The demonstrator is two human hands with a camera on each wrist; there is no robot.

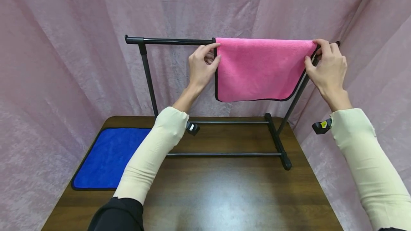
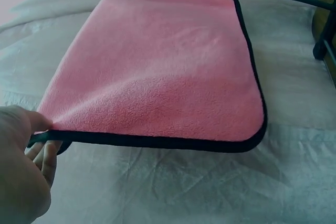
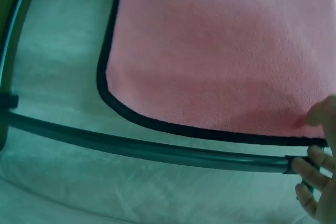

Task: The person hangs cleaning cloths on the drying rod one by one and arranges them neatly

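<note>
Pink cloth (image 1: 260, 68) with a dark trimmed edge hangs folded over the top bar of a black drying rack (image 1: 167, 41) that stands on a dark wooden bench (image 1: 224, 188), draped toward the right end of the bar. The person's left hand (image 1: 202, 65) holds the cloth's left edge at the bar, thumb and fingers (image 1: 214, 47) pinching the fabric; the left wrist view shows the dark border caught between thumb and fingers near the fold. The right hand (image 1: 327, 67) holds the opposite edge at the bar's right end, fingers curled over the cloth and the bar, with the thumb pressed against the fabric below. Both forearms wear cream sleeves (image 1: 151, 156). A blue cloth (image 1: 107, 158) lies flat on the bench's left side, well apart from the rack's feet. Pale pink curtain fabric (image 1: 64, 45) hangs behind and to both sides of the bench.
</note>
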